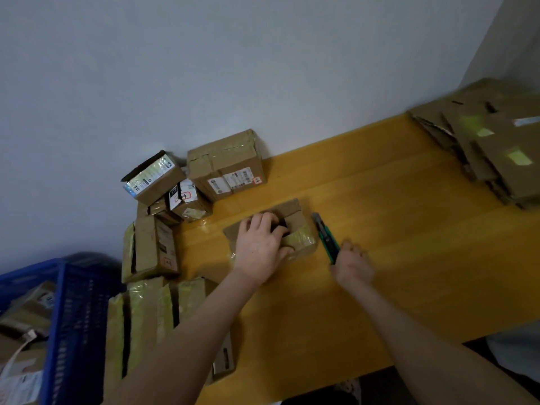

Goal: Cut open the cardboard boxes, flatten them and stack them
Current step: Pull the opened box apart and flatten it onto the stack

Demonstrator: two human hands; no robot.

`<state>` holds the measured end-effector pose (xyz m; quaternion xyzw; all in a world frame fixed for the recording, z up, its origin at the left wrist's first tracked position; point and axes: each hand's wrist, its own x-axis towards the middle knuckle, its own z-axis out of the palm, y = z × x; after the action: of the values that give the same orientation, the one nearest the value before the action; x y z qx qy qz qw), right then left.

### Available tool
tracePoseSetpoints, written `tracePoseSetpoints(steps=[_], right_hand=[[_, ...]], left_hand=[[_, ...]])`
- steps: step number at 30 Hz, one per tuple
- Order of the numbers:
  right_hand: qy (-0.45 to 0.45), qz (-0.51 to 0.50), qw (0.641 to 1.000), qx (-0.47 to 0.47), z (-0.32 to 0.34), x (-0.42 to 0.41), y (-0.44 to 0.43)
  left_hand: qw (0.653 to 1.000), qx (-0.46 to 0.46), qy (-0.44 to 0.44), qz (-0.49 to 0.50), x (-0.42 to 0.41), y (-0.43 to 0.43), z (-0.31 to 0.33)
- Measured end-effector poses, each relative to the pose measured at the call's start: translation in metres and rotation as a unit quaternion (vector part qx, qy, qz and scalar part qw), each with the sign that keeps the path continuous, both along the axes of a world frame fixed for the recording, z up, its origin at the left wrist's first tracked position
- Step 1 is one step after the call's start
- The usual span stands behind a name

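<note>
Your left hand (258, 247) grips the box (295, 217), fingers curled over its top. The knife (324, 235) lies just beside that thumb. Whether your right hand (353, 264) pinches its handle, I cannot tell. If the tape gives suddenly, the blade could reach your left fingers.

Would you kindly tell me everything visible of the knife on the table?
The knife is a slim green utility cutter with a grey tip pointing toward the wall. It lies flat on the yellow table, right of the box. The right hand meets its near end; the grip is unclear.
</note>
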<state>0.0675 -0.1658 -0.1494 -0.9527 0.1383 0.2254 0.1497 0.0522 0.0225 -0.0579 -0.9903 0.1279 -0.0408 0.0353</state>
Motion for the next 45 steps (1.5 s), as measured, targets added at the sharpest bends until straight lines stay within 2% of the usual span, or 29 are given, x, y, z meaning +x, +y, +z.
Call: tracePoseSetpoints(steps=[3, 6, 8, 11, 15, 19, 23, 27, 29, 34, 45], right_hand=[[0.016, -0.028, 0.998, 0.045, 0.001, 0.005, 0.001], [0.038, -0.112, 0.978, 0.173, 0.007, 0.006, 0.002], [-0.008, -0.180, 0.941, 0.286, 0.015, -0.001, 0.001], [-0.094, -0.157, 0.909, 0.375, 0.034, -0.026, -0.006], [-0.164, -0.088, 0.906, 0.381, 0.050, -0.067, -0.021], [-0.147, -0.025, 0.922, 0.357, 0.048, -0.073, -0.026], [-0.132, 0.035, 0.957, 0.258, 0.049, -0.059, -0.023], [-0.104, 0.077, 0.970, 0.205, 0.043, -0.065, -0.025], [-0.097, 0.071, 0.968, 0.219, 0.038, -0.072, -0.023], [-0.098, 0.055, 0.963, 0.246, 0.035, -0.068, -0.018], [-0.062, 0.081, 0.965, 0.241, 0.035, -0.089, -0.017]], left_hand=[[1.000, -0.013, 0.009, 0.018, 0.004, -0.012, 0.003], [0.999, 0.008, 0.027, 0.029, 0.006, -0.009, 0.008], [0.998, 0.021, 0.034, 0.041, 0.007, -0.002, 0.012], [0.995, 0.030, 0.062, 0.066, 0.007, 0.005, 0.019], [0.991, 0.004, 0.095, 0.093, 0.005, 0.006, 0.021], [0.990, -0.001, 0.096, 0.099, 0.003, 0.004, 0.017], [0.990, 0.004, 0.094, 0.108, 0.001, -0.002, 0.010], [0.987, -0.021, 0.079, 0.141, 0.000, -0.007, 0.003], [0.984, -0.034, 0.087, 0.154, 0.002, -0.006, 0.001], [0.987, -0.030, 0.121, 0.104, -0.008, -0.002, -0.008], [0.981, -0.045, 0.084, 0.169, -0.013, -0.002, -0.022]])
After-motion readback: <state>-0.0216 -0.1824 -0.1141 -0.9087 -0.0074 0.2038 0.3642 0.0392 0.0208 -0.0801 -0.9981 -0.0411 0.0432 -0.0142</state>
